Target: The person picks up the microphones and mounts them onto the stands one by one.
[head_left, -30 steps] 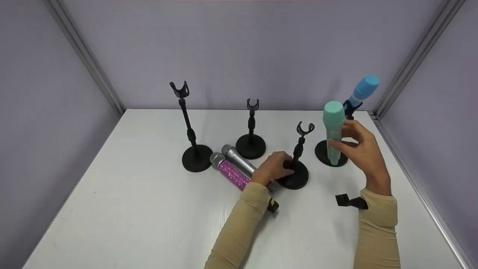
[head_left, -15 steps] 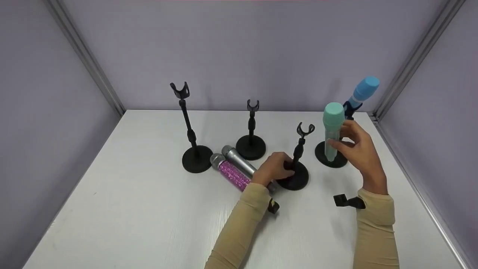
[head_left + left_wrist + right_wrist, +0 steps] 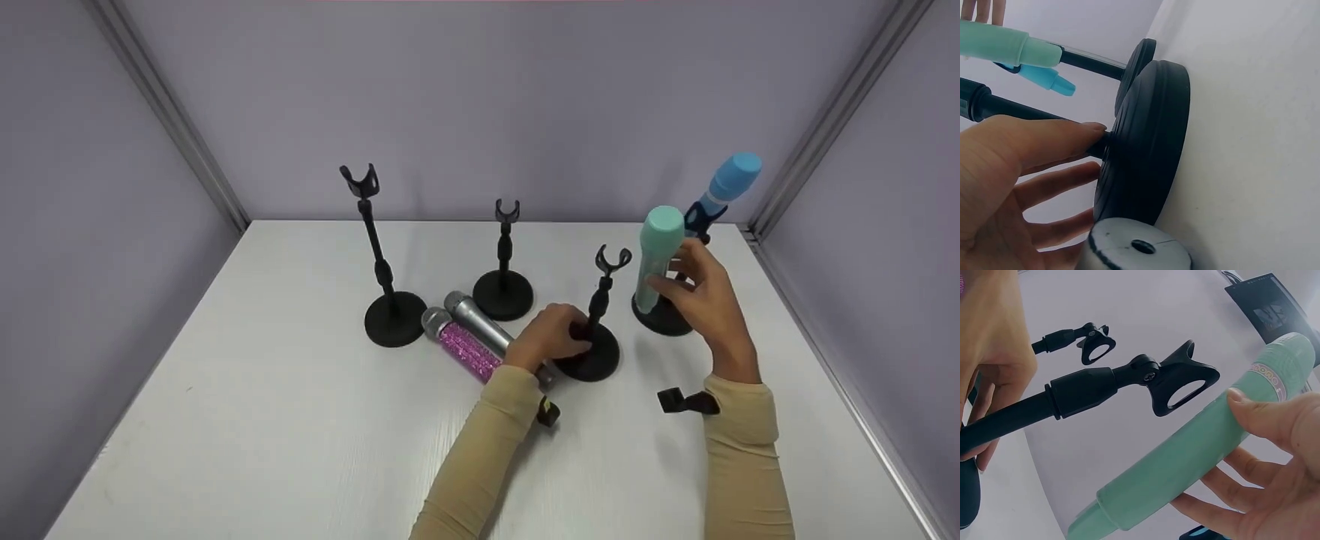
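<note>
My left hand (image 3: 550, 337) grips the lower pole of a black microphone stand (image 3: 599, 300), thumb and fingers right above its round base (image 3: 1148, 140). Between the thumb and fingers of my right hand (image 3: 709, 304) is a mint green microphone (image 3: 661, 234), raised off the table with its head up and slightly tilted. In the right wrist view the microphone's body (image 3: 1168, 464) slants just beside the stand's U-shaped clip (image 3: 1185, 382), which holds nothing. Behind the right hand, a blue microphone (image 3: 733, 178) rests in the clip of another black stand (image 3: 664, 319).
A pink glitter microphone (image 3: 469, 351) and a silver microphone (image 3: 478, 322) lie side by side left of my left hand, partly under its wrist. Two more black stands, a tall one (image 3: 395, 319) and a short one (image 3: 503, 295), stand behind them. Pale walls enclose the white table (image 3: 285, 420).
My right hand has shifted left with the mint green microphone, toward the gripped stand, and the microphone leans more. The left hand keeps its place on the pole.
</note>
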{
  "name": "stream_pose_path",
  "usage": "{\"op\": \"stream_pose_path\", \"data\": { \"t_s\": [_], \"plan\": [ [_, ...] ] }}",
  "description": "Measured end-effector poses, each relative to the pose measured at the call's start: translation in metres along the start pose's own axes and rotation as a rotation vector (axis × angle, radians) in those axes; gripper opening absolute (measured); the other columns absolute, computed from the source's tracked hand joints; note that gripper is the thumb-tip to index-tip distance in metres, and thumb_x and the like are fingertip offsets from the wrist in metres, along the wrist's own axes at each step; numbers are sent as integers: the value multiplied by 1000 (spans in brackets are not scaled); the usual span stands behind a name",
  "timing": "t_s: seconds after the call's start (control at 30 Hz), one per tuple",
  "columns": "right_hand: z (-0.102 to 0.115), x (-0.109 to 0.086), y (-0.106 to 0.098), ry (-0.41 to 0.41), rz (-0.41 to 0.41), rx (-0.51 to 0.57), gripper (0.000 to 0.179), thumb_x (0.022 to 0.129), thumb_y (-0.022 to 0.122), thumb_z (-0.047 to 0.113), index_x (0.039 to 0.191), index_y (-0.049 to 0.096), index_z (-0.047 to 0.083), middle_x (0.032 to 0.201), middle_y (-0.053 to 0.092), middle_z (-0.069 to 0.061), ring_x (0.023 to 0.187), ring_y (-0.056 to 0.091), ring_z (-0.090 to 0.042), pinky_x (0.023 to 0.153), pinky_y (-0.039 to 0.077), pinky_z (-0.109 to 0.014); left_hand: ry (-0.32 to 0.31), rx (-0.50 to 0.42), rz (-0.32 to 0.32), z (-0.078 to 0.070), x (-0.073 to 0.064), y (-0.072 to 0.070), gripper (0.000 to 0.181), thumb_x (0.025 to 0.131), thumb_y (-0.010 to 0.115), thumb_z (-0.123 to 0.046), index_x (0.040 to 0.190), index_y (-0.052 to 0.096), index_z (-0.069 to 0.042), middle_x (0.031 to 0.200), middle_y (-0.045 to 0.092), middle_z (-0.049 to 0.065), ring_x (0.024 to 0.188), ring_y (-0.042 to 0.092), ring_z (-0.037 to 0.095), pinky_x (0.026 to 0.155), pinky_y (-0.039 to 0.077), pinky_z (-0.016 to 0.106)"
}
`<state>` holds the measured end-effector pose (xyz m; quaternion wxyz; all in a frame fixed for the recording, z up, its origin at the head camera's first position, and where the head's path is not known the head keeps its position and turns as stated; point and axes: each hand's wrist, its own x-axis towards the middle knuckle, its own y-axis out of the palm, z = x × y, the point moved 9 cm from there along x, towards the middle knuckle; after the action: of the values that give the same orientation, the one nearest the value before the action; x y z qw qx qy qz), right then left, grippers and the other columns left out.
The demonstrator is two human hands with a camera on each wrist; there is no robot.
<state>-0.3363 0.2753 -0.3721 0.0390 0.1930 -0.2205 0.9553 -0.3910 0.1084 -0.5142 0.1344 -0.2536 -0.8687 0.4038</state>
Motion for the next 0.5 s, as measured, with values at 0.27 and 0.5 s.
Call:
{"op": "stream_pose_path", "data": {
  "t_s": [0.27, 0.5],
  "plan": [
    [1, 2, -1, 17, -10, 14, 54, 94, 73, 8, 145, 53, 11, 129, 60, 16, 115, 62, -5, 98, 45, -30, -18, 9, 11, -2, 1, 0, 24, 89, 80, -19, 112, 79, -11, 107, 78, 2, 98, 68, 14, 92, 55, 26],
    [9, 14, 0, 19, 1, 25, 54, 97, 69, 7, 148, 51, 14, 133, 60, 10, 118, 61, -6, 107, 44, -41, 2, 0, 6, -2, 1, -1, 20, 89, 81, -18, 107, 80, -11, 104, 78, 1, 94, 67, 12, 89, 54, 25]
  ]
}}
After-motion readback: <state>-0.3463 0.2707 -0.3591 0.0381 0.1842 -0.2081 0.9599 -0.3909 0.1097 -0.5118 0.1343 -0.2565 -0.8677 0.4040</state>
